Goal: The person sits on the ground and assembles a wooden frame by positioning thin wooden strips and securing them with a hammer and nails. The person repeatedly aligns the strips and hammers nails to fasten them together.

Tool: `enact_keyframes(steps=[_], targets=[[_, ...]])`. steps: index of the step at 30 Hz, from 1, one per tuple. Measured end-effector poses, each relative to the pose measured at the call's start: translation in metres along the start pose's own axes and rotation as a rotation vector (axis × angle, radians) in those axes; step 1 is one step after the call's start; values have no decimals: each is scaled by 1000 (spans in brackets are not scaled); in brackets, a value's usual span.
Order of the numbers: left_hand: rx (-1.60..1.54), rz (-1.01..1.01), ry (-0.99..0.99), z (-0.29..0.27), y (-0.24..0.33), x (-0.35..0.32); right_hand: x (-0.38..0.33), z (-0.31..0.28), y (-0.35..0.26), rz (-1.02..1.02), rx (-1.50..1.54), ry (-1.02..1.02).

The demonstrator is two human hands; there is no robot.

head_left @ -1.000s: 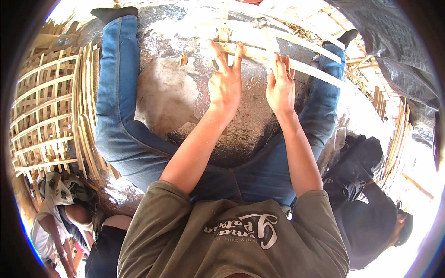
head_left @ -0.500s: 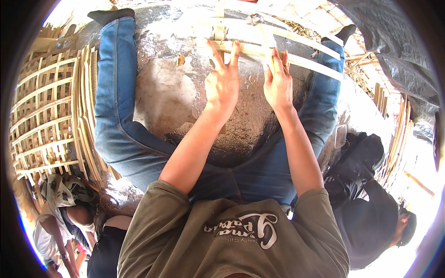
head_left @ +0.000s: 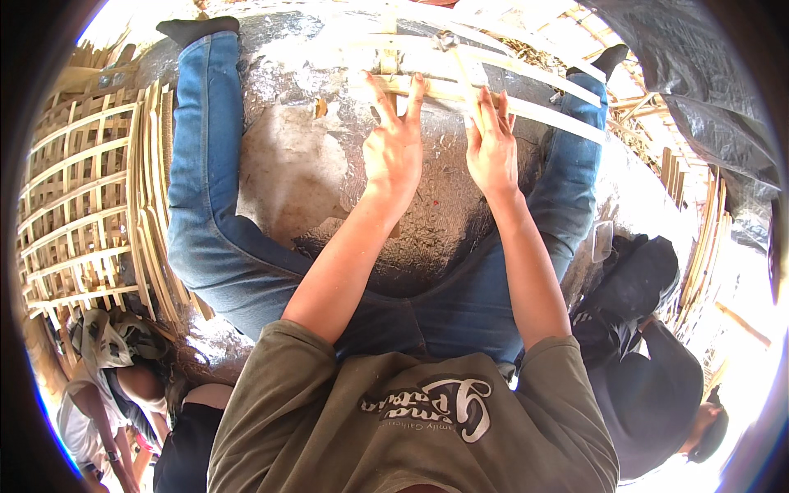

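I see L hand (head_left: 393,156), fingers wide, on near bamboo strip (head_left: 448,89), R hand (head_left: 493,156), fingers narrow, at thin bamboo x-strip (head_left: 465,76), grip unconf.

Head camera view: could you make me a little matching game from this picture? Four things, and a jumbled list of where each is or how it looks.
Things
1. Left hand
2. Pale lattice panel
3. Jeans
4. Sheet

Places and looks
A. At the upper right, dark grey and crumpled
B. Two fingers spread in a V, tips at a pale strip
C. Blue, with a leg at each side
D. Near the left edge

Pairs: 1-B, 2-D, 3-C, 4-A
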State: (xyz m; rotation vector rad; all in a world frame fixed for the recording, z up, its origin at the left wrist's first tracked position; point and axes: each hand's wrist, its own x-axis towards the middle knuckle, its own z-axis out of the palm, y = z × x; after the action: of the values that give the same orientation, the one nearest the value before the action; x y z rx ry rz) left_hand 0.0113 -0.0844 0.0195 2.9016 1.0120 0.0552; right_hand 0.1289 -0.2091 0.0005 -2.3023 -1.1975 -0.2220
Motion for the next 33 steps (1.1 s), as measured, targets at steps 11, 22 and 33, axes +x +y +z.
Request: enact_keyframes(steps=[11,22,33], targets=[[-24,-26,-17,-4,3,-1,-1,1,1,61,44,-40],[-17,-8,-70,-4,0,0,-7,-3,-8,82,55,-49],[-18,1,-7,0,0,-1,-7,-1,-3,97,49,-60]])
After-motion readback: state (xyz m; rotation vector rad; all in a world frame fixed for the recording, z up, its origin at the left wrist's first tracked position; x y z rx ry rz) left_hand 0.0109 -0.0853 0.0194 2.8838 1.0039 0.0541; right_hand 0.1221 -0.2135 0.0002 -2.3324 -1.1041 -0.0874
